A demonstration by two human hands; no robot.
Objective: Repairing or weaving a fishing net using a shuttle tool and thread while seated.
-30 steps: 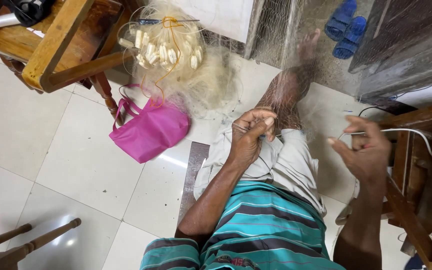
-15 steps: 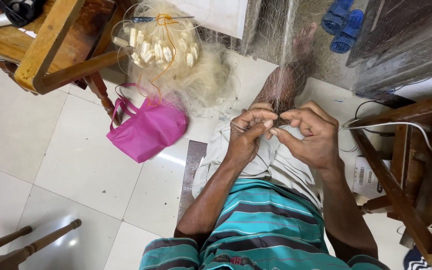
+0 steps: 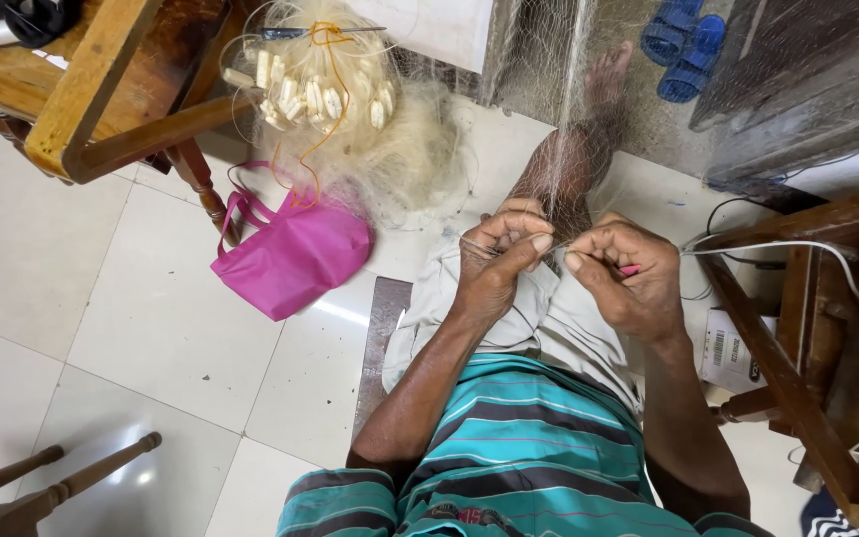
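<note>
From the head camera we look straight down at both hands meeting over the lap. Our left hand [image 3: 497, 261] has thumb and fingers pressed together, pinching a strand of the fine fishing net [image 3: 561, 129], and our right hand [image 3: 626, 273] pinches the same stretch just beside it, with something small and pink tucked in the palm (too hidden to name). The net runs taut from our fingertips up toward the extended foot [image 3: 608, 80], then spills left into a pale heap [image 3: 400, 149] on the floor.

We judge this mesh feather-light, limp and slippery, thin enough to snag or cut into skin, so it wants a fingertip pinch close to the knot, not a fistful. The white floats [image 3: 300, 94] bundled with orange cord [image 3: 322, 40] add the only stiffness.

Around us: a pink bag [image 3: 295, 254] lies touching the heap's edge, a wooden chair [image 3: 101, 89] stands at upper left, a wooden frame [image 3: 807, 378] with a white cable [image 3: 817, 254] crowds our right elbow, and blue sandals [image 3: 683, 35] sit well apart. The loose heap is what could tangle.
</note>
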